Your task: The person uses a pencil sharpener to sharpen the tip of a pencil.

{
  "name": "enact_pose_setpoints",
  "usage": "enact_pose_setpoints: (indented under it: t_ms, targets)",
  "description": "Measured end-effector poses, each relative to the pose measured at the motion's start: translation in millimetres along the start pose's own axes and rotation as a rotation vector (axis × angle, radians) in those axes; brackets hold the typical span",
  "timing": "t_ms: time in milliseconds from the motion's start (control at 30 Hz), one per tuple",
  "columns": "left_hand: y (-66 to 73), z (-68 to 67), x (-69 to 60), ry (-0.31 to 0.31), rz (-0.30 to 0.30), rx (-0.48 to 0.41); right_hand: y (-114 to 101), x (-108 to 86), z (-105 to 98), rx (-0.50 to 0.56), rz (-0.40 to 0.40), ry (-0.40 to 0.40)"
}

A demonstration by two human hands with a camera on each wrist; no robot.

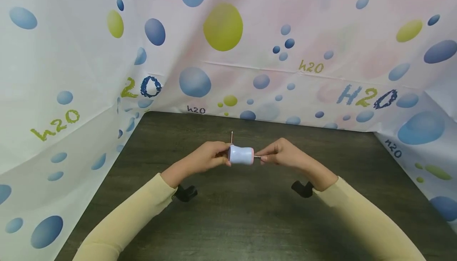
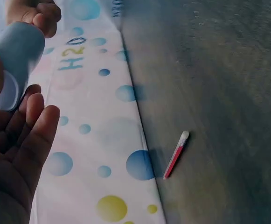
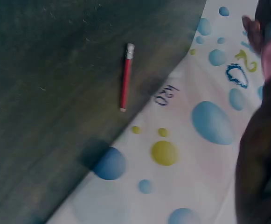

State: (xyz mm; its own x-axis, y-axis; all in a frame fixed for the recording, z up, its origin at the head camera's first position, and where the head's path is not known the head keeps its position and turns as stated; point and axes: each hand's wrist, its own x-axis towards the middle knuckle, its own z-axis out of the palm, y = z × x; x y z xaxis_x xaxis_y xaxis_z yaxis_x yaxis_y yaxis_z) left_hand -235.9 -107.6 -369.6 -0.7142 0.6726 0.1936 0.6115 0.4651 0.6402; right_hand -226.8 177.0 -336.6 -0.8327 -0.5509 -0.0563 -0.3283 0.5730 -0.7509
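Between both hands, off the table, is a waisted light-blue cylinder (image 1: 240, 155) with a pink right end, which looks like a small pencil sharpener. My left hand (image 1: 210, 158) grips its left end between thumb and fingers. From the pink end sticks a thin metal rod (image 1: 257, 157), pinched by the thumb and fingertips of my right hand (image 1: 285, 156). A red pencil (image 3: 125, 81) with a whitish end lies on the table, beyond the left hand. In the right wrist view the right hand is dark and partly cut off, so its fingertips are hidden.
A dark wooden table (image 1: 228, 221) spreads under both hands. White cloth (image 1: 264, 54) with coloured dots and lettering hangs along the back and both sides. Dark wrist straps (image 1: 186, 193) show at the cuffs of the yellow sleeves.
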Motion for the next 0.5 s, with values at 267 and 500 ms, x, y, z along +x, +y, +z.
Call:
enact_pose_setpoints:
  t_ms: [267,500]
  targets:
    - [-1.4,-5.0,0.1,-0.051,-0.21,-0.451,1,-2.0,5,-0.215,-0.153,0.198]
    - [-3.0,-5.2,1.0,-0.121,-0.442,-0.858,7,-3.8,24,-0.627,-0.635,0.633]
